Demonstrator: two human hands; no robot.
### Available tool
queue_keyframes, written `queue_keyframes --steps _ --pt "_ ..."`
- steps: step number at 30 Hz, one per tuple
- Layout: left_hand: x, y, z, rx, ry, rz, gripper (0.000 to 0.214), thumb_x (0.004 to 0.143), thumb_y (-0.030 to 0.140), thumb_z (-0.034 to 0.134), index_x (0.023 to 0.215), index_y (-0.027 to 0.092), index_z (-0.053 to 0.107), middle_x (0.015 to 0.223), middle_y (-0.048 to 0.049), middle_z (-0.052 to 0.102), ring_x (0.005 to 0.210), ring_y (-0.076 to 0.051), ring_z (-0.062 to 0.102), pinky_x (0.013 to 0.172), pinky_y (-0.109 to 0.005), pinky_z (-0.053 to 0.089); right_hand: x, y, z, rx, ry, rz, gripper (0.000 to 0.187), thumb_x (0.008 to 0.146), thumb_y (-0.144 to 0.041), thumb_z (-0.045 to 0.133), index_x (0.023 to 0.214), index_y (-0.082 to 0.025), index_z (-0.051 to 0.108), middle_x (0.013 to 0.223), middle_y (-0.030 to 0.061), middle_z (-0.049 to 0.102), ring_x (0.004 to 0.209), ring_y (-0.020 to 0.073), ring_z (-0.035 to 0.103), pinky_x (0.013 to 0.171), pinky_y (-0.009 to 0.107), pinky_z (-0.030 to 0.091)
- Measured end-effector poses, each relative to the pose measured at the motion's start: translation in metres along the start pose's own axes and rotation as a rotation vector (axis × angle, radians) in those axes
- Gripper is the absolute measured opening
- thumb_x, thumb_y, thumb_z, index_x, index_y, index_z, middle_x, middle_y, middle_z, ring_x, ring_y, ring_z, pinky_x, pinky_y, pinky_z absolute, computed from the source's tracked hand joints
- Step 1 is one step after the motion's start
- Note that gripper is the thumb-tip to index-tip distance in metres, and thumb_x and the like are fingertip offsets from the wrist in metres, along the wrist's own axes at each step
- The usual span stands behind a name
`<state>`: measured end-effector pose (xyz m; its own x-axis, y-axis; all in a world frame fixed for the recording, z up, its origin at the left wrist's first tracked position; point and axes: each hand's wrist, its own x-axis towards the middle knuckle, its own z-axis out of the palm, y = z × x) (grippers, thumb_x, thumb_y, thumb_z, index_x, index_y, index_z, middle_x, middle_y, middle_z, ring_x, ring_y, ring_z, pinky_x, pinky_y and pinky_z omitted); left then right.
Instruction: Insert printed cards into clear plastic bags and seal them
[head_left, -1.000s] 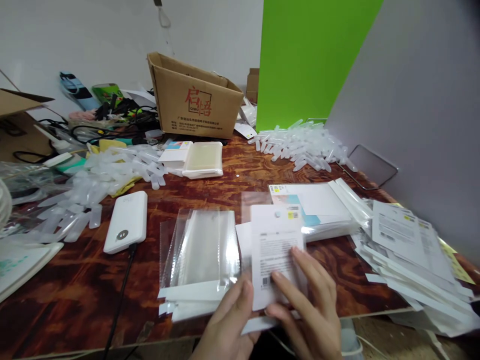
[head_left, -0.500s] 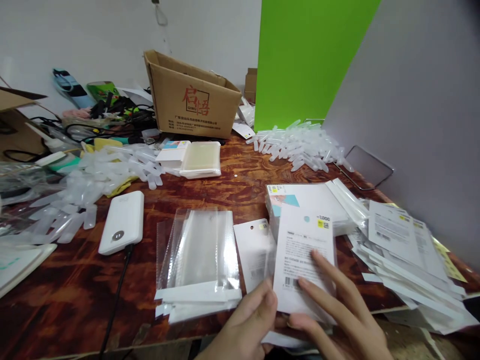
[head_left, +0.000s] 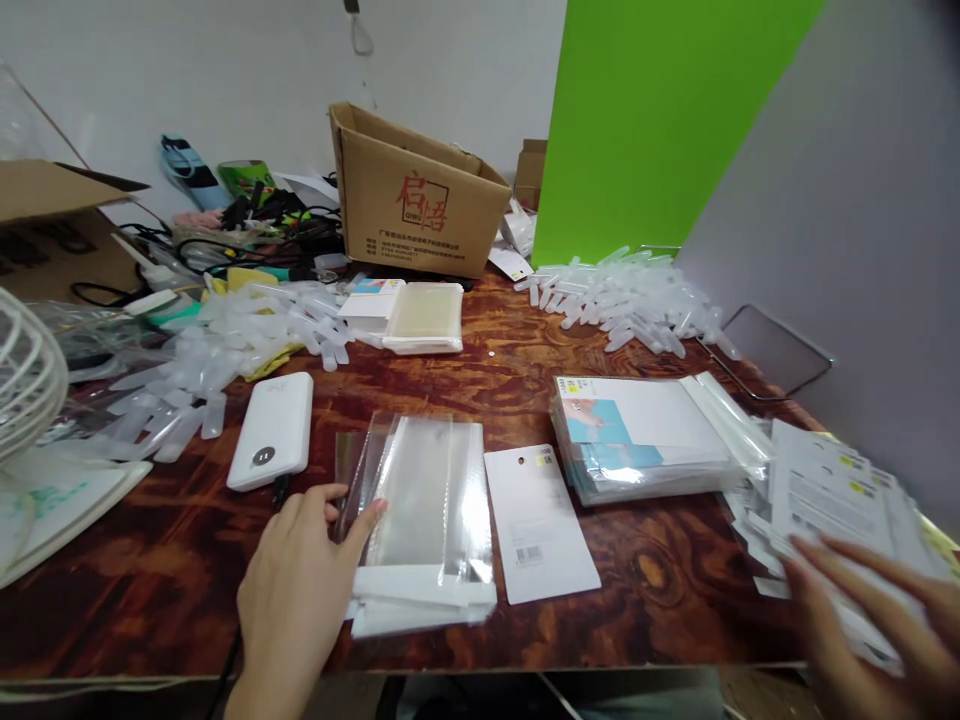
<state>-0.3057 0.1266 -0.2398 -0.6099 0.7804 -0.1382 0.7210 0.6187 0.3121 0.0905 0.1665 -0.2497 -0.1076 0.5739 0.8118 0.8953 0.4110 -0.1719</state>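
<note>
My left hand is at the left edge of a pile of clear plastic bags with white flap strips. Its thumb lies over the bags, apart from the curled forefinger. Beside that pile, a white printed card with a hang hole and barcode lies on the table. My right hand, smeared by motion, has its fingers stretched over the heap of bagged cards at the far right. Between the single card and that heap is a stack of bagged cards with a blue picture.
A white power bank with a cable lies on the left. Heaps of translucent plastic pieces lie at back right and left. Behind stand a cardboard box and another card-and-bag stack. A wire stand leans right; a white fan is far left.
Both hands have left the bagged card at the front centre. My left hand moved left to the clear bags, my right hand to the right-hand heap. The view shifted slightly left.
</note>
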Motion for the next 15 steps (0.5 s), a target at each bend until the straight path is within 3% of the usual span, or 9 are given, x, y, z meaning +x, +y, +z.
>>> queue_keyframes --steps 2,4,6,8,12,14,15 --pt "0.0 0.002 -0.001 -0.015 -0.017 -0.042 0.047 0.084 0.063 0.043 0.1 0.022 0.059 0.098 -0.0125 0.067 0.095 -0.038 0.063 0.071 -0.046 0.048 0.001 -0.047 0.011 0.146 -0.165 -0.16 0.017 0.085 -0.019 0.069 0.101 -0.018 0.073 0.093 0.0105 0.069 0.08 0.0222 0.062 0.077 0.039 0.046" --pt "0.0 0.004 -0.003 -0.013 -0.032 -0.07 0.045 0.083 0.064 0.044 0.098 0.023 0.058 0.096 -0.0114 0.067 0.092 -0.038 0.063 0.067 -0.045 0.046 0.001 -0.085 0.026 0.249 -0.304 -0.297 0.02 0.09 -0.025 0.062 0.106 -0.015 0.071 0.107 0.0125 0.068 0.094 0.0243 0.062 0.081 0.037 0.047" --pt "0.0 0.005 -0.004 -0.008 -0.043 -0.068 0.045 0.083 0.063 0.043 0.099 0.024 0.058 0.096 -0.0111 0.065 0.094 -0.038 0.061 0.068 -0.045 0.045 -0.001 -0.108 0.039 0.223 -0.446 -0.375 0.035 0.096 -0.038 0.052 0.117 -0.015 0.066 0.128 0.0125 0.062 0.112 0.0275 0.058 0.088 0.039 0.047" --pt "0.001 0.005 -0.005 0.002 -0.043 -0.046 0.043 0.084 0.061 0.041 0.097 0.023 0.057 0.098 -0.0117 0.063 0.099 -0.037 0.058 0.072 -0.045 0.045 -0.002 -0.114 0.047 0.142 -0.538 -0.415 0.048 0.097 -0.051 0.044 0.125 -0.017 0.062 0.138 0.009 0.057 0.121 0.0282 0.054 0.091 0.04 0.045" --pt "0.006 0.002 -0.004 0.008 -0.088 -0.018 0.035 0.084 0.054 0.037 0.086 0.025 0.056 0.102 -0.0134 0.061 0.107 -0.038 0.054 0.076 -0.046 0.044 0.0 -0.103 0.043 0.089 -0.548 -0.51 0.075 0.086 -0.077 0.036 0.121 -0.018 0.064 0.132 0.0079 0.062 0.112 0.0275 0.062 0.085 0.042 0.046" --pt "0.008 0.0 -0.003 -0.003 -0.103 -0.026 0.037 0.085 0.053 0.036 0.095 0.024 0.056 0.108 -0.0144 0.06 0.11 -0.037 0.054 0.079 -0.047 0.045 0.0 -0.096 0.036 0.073 -0.533 -0.567 0.072 0.086 -0.077 0.036 0.118 -0.02 0.066 0.127 0.0067 0.065 0.106 0.0259 0.066 0.081 0.041 0.047" --pt "0.008 0.0 -0.003 -0.009 -0.102 -0.032 0.041 0.085 0.054 0.034 0.101 0.023 0.054 0.112 -0.0151 0.06 0.111 -0.037 0.054 0.081 -0.047 0.045 -0.001 -0.093 0.032 0.069 -0.518 -0.592 0.062 0.09 -0.07 0.039 0.116 -0.022 0.067 0.124 0.0045 0.067 0.103 0.0244 0.068 0.08 0.04 0.047"
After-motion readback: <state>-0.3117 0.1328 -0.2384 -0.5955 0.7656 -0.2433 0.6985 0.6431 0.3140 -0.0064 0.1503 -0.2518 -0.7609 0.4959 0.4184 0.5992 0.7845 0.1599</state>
